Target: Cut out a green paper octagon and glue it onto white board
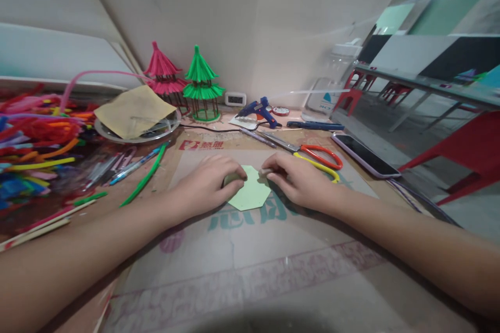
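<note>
A pale green octagonal piece of card [249, 195] lies on the covered work surface between my hands, with tiny marks near its edges. My left hand [213, 179] is closed at the card's left side, thumb and curled fingers gripping its edge. On the opposite side, my right hand [295, 179] is pinched over the card's right edge. Something small and greyish shows at its fingertips, too blurred to name. Right behind that hand lie scissors [321, 156] with one orange and one yellow handle.
Pink [162, 70] and green [202, 83] pipe-cleaner pavilions stand by the wall. A blue glue gun [258, 110], a small clock [235, 99], a clear bottle [330, 83] and a phone [365, 155] sit behind and right. Colourful pipe cleaners [35, 140] pile up left, beside a metal plate [136, 138].
</note>
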`<state>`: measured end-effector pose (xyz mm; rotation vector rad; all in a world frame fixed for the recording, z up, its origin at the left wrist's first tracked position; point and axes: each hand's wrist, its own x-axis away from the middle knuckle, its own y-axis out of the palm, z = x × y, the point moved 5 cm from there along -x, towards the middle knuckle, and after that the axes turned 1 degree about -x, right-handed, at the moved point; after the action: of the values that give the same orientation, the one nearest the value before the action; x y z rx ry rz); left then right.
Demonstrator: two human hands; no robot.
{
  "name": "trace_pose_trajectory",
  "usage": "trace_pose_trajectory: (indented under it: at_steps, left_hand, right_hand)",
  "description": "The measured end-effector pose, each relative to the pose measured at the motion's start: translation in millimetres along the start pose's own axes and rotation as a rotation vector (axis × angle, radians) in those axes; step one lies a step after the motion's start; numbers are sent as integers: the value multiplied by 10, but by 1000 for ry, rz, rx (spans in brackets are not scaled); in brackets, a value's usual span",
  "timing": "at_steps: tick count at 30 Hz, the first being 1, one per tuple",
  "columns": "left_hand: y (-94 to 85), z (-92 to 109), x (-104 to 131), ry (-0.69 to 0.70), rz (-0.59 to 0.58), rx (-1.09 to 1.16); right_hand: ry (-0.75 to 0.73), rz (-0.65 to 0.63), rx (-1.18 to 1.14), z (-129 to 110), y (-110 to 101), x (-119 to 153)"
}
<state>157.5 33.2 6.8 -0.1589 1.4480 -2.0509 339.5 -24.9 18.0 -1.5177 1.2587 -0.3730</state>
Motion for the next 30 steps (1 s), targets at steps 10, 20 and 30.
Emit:
trace_pose_trajectory:
  at_steps: [10, 20, 30]
  left_hand:
    - [-184, -103, 36, -242, 286, 236]
    - [-178, -696, -13, -555, 555, 798]
    - [-181, -745, -9, -625, 526, 996]
  right_hand:
    - [200, 100, -667, 182, 18, 26]
    - [250, -96, -257, 397, -38, -52]
    - [101, -359, -932, -467, 155, -61]
